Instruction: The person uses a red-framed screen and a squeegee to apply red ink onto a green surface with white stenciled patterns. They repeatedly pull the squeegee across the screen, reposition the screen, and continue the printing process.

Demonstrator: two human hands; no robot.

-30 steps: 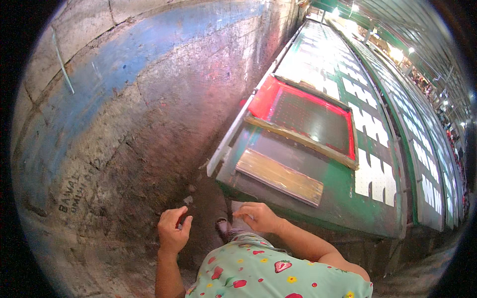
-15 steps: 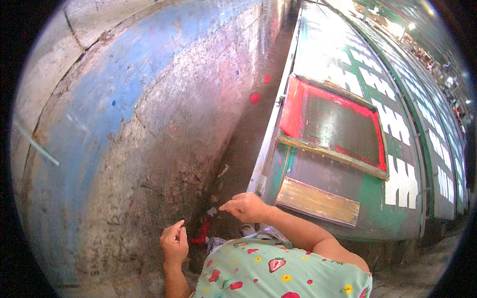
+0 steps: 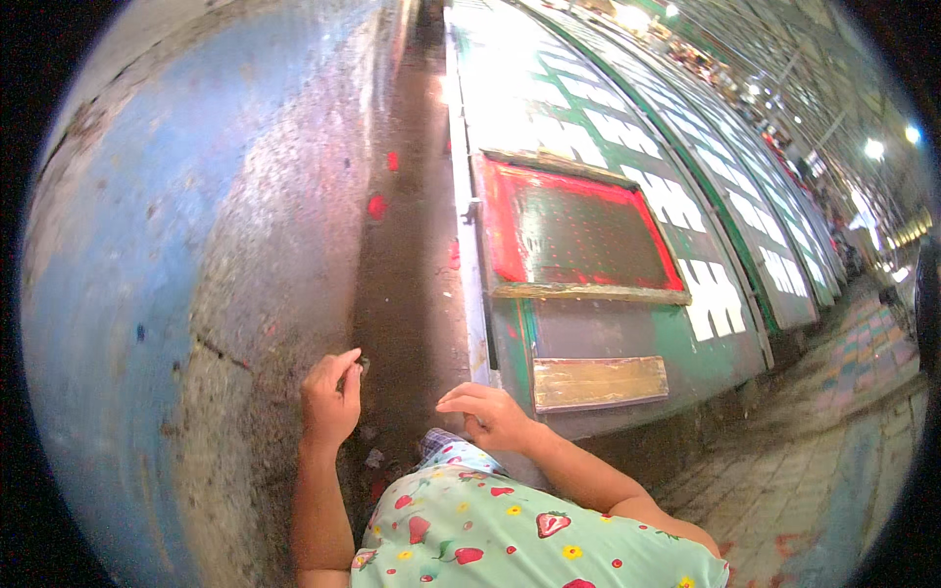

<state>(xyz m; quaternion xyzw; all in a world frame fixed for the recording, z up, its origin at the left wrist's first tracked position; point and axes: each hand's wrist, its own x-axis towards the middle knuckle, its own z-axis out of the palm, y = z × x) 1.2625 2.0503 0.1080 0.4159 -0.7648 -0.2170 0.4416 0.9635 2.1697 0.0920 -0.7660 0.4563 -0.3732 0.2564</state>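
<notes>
We find the wooden board (image 3: 600,384) lying flat on the near end of the table (image 3: 613,333), probably parked clear of the red-edged screen (image 3: 588,235) beyond. Right hand (image 3: 485,416) nearest the board, not touching; left hand (image 3: 330,400) wall-side. Both loosely open, nothing visible in either; we guess they're raised for balance.

The lower edge crops the fruit-print garment (image 3: 510,534).

Wall (image 3: 108,343): blue paint beside rough, stained concrete, cracked
Red splotches (image 3: 376,206): near the wall's foot
Paved floor (image 3: 814,461): visible joints, coloured patches farther off
Lamp (image 3: 874,149): lit, overhead
</notes>
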